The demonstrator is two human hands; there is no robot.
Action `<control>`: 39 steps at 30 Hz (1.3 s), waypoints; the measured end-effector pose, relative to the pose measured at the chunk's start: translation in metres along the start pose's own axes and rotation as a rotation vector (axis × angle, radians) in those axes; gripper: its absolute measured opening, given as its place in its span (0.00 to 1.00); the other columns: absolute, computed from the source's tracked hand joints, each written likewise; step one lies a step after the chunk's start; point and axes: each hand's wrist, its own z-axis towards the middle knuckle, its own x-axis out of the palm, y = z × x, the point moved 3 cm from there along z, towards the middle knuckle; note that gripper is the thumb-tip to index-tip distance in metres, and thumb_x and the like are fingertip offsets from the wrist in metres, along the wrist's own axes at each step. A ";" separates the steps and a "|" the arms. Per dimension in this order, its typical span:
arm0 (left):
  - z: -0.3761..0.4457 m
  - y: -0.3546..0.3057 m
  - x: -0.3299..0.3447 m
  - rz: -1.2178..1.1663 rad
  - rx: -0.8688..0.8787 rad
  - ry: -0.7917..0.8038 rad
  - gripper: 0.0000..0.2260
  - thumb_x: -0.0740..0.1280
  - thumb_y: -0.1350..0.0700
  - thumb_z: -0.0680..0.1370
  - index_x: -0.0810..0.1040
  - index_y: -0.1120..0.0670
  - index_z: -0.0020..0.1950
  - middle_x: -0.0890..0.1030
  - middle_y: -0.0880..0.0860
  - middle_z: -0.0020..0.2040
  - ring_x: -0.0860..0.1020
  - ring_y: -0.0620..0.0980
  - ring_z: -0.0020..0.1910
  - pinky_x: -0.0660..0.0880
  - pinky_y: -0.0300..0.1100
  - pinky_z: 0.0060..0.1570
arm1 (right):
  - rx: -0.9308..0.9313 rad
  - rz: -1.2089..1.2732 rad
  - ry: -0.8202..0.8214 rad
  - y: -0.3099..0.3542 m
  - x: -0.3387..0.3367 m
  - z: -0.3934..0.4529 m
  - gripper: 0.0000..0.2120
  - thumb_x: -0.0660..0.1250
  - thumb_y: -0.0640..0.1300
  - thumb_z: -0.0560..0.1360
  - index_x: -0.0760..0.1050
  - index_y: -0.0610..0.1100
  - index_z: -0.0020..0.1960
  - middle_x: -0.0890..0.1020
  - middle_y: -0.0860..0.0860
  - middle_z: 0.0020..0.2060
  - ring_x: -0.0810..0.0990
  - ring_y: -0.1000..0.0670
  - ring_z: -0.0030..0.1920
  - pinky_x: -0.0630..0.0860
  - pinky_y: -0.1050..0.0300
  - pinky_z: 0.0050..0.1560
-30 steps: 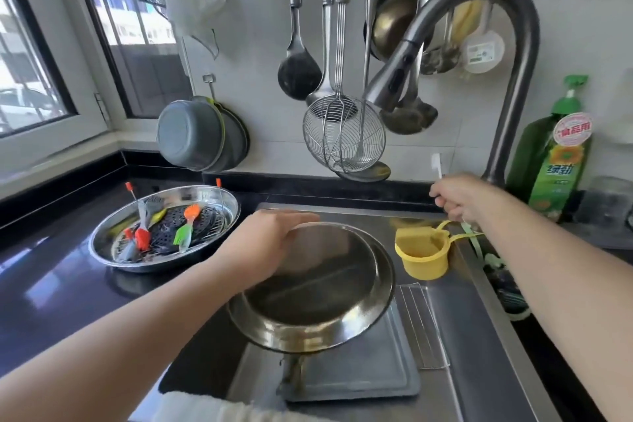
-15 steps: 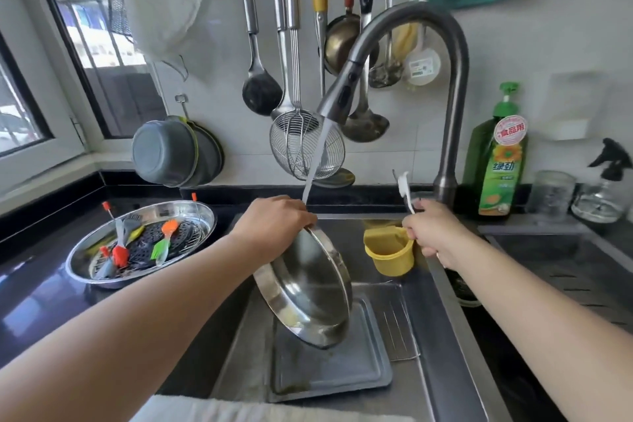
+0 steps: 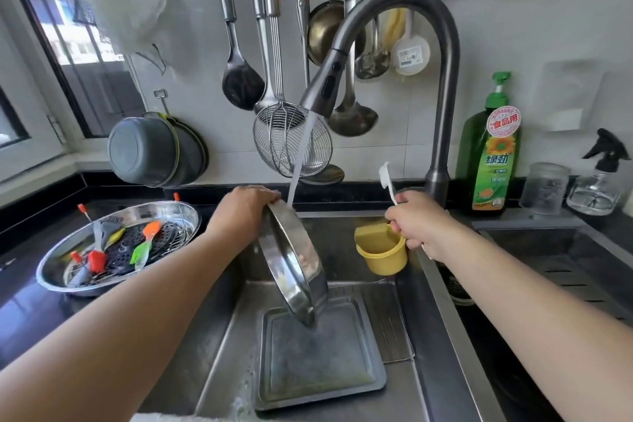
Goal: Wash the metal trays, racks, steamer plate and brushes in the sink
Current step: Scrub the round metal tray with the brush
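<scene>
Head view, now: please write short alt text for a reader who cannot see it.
A left hand tilts a round metal tray under running faucet water above a sink, while the right hand holds a white brush.

One view only, from the camera on my head. It looks forward and down over the sink [image 3: 342,250], facing the tiled back wall with its hanging ladles. Wide-angle lens: the window frame at the left edge leans and bows. Both my forearms enter from the bottom corners; my left hand [image 3: 241,212] and right hand [image 3: 419,226] sit near mid-frame, close to the lens. The faucet [image 3: 442,44] arches through upper centre. Counter fills the left, a second basin the right. No second view, so no overlap.
</scene>
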 end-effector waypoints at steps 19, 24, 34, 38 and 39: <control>-0.058 0.007 -0.021 0.382 0.134 -0.100 0.17 0.77 0.59 0.70 0.86 0.50 0.57 0.81 0.57 0.55 0.80 0.62 0.53 0.78 0.52 0.42 | -0.251 -1.293 -0.345 0.040 -0.042 0.050 0.12 0.62 0.45 0.81 0.77 0.44 0.61 0.77 0.47 0.38 0.77 0.46 0.36 0.73 0.55 0.33; -0.062 0.008 -0.025 0.379 0.086 0.014 0.20 0.65 0.59 0.78 0.76 0.45 0.69 0.83 0.56 0.46 0.83 0.63 0.44 0.76 0.50 0.38 | -0.459 -1.352 -0.213 0.045 -0.013 0.043 0.23 0.62 0.40 0.79 0.67 0.53 0.72 0.76 0.48 0.44 0.76 0.46 0.40 0.77 0.53 0.37; -0.074 0.020 -0.014 -0.443 -0.324 -0.166 0.09 0.73 0.60 0.77 0.85 0.45 0.51 0.87 0.46 0.44 0.82 0.42 0.42 0.75 0.33 0.44 | -0.240 -1.735 -0.266 0.051 0.010 0.043 0.12 0.64 0.41 0.79 0.80 0.46 0.61 0.82 0.49 0.51 0.80 0.47 0.51 0.71 0.55 0.41; -0.081 0.015 -0.019 -0.668 -0.404 -0.154 0.13 0.76 0.64 0.75 0.83 0.44 0.46 0.86 0.44 0.44 0.83 0.40 0.42 0.75 0.27 0.42 | -0.222 -1.652 -0.299 0.053 0.000 0.039 0.12 0.64 0.40 0.79 0.79 0.45 0.61 0.81 0.48 0.51 0.79 0.46 0.48 0.71 0.53 0.38; -0.082 0.012 -0.021 -0.739 -0.407 -0.145 0.14 0.72 0.67 0.76 0.83 0.46 0.46 0.87 0.45 0.44 0.83 0.42 0.40 0.76 0.30 0.41 | -0.234 -1.580 -0.301 0.051 -0.002 0.035 0.13 0.64 0.41 0.78 0.78 0.45 0.62 0.80 0.48 0.50 0.78 0.45 0.47 0.71 0.53 0.37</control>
